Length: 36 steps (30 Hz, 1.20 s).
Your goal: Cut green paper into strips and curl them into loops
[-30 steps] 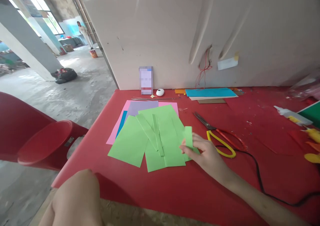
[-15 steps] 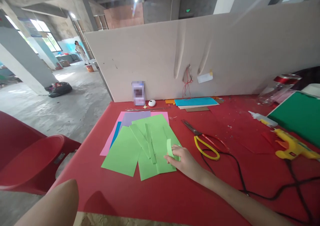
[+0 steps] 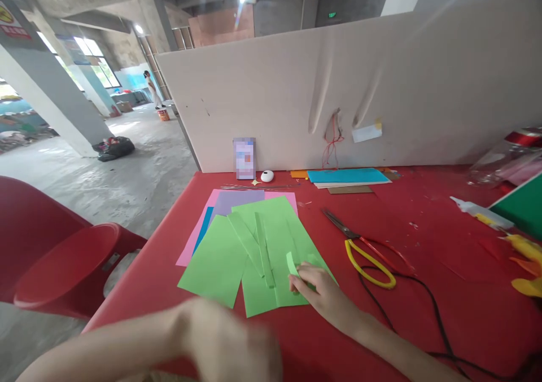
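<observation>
- The person's right hand (image 3: 319,292) has its thumb and fingers closed on a narrow, slightly curved strip of light-green paper (image 3: 291,262), which stands up above the fingertips.
- That pinched strip is over the right-hand one of two large light-green paper sheets (image 3: 260,304); I can't tell from here whether it touches.
- The left hand (image 3: 232,342) is a blur near the table's front edge, just below the sheets; I can't make out whether its fingers are open or closed.
- Two more long green paper strips (image 3: 264,252) lie on the sheets, meeting in a narrow V.
- Under the green peek a pink sheet (image 3: 192,244), a lavender sheet (image 3: 237,200) and a thin blue piece (image 3: 203,229).
- Right of the papers, metal scissors with yellow and red handles (image 3: 350,235) lie spread on the smooth red tabletop (image 3: 423,224), beside a black cord (image 3: 432,307).
</observation>
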Motion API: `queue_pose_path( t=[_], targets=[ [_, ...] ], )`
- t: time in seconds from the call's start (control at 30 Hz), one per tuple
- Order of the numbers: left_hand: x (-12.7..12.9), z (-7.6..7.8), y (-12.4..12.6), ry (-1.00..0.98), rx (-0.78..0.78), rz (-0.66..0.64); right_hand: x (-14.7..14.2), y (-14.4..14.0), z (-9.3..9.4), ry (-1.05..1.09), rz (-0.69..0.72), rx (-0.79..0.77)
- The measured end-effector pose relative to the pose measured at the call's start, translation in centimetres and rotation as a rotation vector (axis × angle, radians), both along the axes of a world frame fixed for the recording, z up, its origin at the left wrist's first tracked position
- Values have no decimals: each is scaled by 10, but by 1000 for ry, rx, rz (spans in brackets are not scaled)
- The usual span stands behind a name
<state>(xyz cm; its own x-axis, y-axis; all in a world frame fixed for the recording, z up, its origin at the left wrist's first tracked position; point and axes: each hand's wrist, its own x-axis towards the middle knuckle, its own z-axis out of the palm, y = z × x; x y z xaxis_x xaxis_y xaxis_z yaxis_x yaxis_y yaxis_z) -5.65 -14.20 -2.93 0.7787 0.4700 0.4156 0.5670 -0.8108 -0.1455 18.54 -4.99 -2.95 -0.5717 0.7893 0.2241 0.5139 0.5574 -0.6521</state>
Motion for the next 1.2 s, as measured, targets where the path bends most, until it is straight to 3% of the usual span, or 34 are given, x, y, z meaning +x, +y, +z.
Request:
queue_pose_path(
  t=[0.1, 0.2, 0.3, 0.4, 0.5, 0.67, 0.97, 1.2],
  targets=[
    [-20, 17, 107, -86, -184, 133, -1, -1, -14, -5, -16, 124],
    [-43, 29, 199, -244, -282, 437, 0, -4, -23, 13, -29, 241],
    [-62, 27, 260, -392, -304, 675, 1, -6, -24, 39, -8, 350],
    [-70, 14, 298, -509, -356, 868, 2, -5, -22, 63, 18, 369],
    [-66, 3, 323, -588, -399, 973, 1, -4, -21, 82, 29, 344],
    [-49, -3, 342, -641, -374, 985, 0, -2, -21, 105, 31, 366],
    [-21, -3, 362, -709, -261, 1022, 0, -3, -22, 90, 15, 379],
    [-23, -8, 364, -728, -224, 1015, 0, -3, -20, 103, 14, 376]
  ],
)
